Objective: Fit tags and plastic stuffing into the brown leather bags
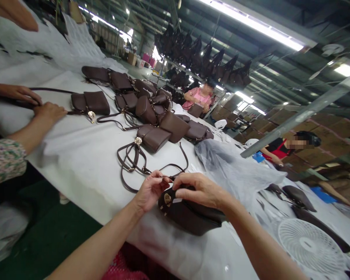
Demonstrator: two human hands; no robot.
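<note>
A small dark brown bag [189, 217] with a round gold clasp lies at the near edge of the white table [84, 163]. My left hand [150, 190] pinches the thin brown strap [128, 159] just above the bag's top. My right hand [201, 190] rests closed on the bag's upper edge, fingers curled over it. The strap loops away across the table toward another brown bag [154, 137].
A heap of brown bags [146, 101] covers the table's middle. A co-worker's hands [37, 105] hold a strap at the left beside one bag [90, 103]. Clear plastic [233, 167] and a white fan [309, 245] lie to the right. Two people sit beyond.
</note>
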